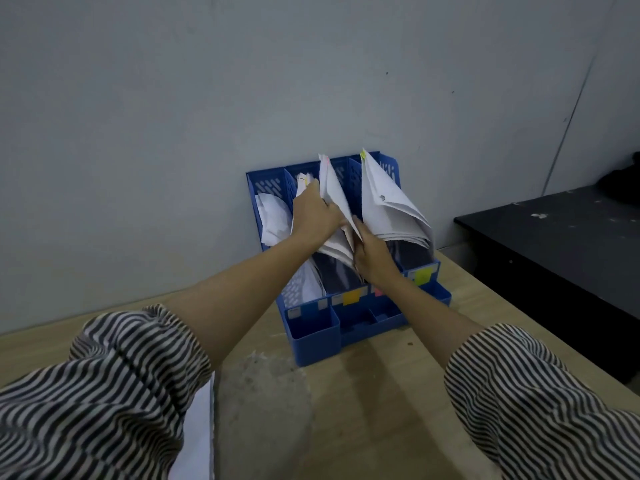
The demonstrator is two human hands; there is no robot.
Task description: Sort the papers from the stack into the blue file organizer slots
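A blue file organizer (313, 336) stands on the wooden table against the wall, its slots holding white papers. My left hand (317, 211) grips a sheaf of papers (333, 192) standing in a middle slot. My right hand (372, 259) holds the lower front edge of the same sheaf. Another bundle of papers (388, 206) with a yellow tab leans in the rightmost slot. Curled sheets (273, 216) sit in the leftmost slot. A white paper stack (197, 431) lies at the table's near left, partly hidden under my striped sleeve.
Coloured labels mark the slot fronts: an orange one (351, 297) and a yellow one (423, 275). A black table (554, 237) stands to the right, apart from the wooden table (363, 410). A grey wall rises directly behind the organizer.
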